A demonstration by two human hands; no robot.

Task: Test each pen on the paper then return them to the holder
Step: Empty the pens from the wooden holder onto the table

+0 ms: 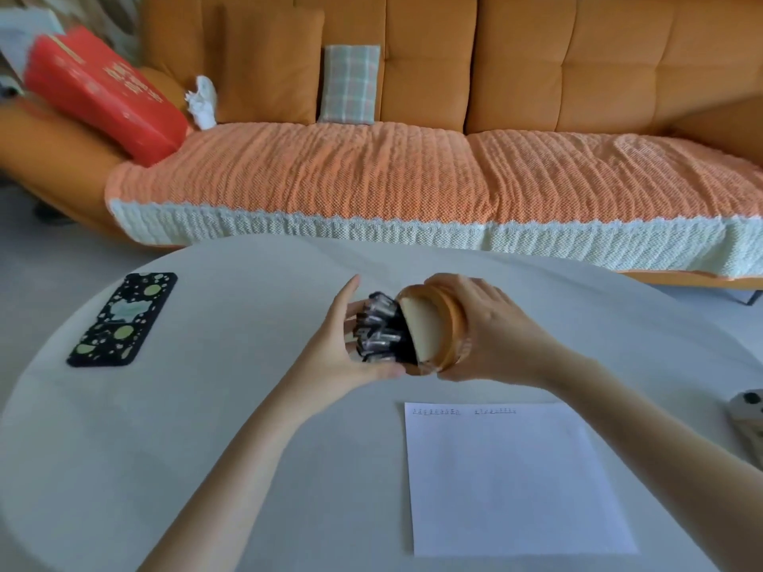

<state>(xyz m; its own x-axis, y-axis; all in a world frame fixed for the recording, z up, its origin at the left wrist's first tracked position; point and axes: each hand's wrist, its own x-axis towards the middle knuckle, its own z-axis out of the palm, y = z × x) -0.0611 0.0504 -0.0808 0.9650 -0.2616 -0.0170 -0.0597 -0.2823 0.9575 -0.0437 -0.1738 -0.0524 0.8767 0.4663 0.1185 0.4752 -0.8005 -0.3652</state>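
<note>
Tipping the wooden pen holder (444, 328) on its side above the white round table (231, 427), the right hand (487, 332) wraps the holder's body with fingers curled closed around it, mouth turned toward the left. Cupped at that mouth, the left hand (351, 344) is half open, palm and thumb cradling the capped ends of a bundle of black pens (377, 328) that project from the holder; whether the bundle is gripped or merely supported cannot be told. A sheet of paper (512, 476) lies flat on the table just in front of the hands, nearer the person, carrying two short rows of small marks along its top edge and otherwise blank. Judged from this, some testing may already be recorded, yet the pens sit together at the holder, none lying loose on the table. A patterned phone (124, 319) lies well apart to the left
</note>
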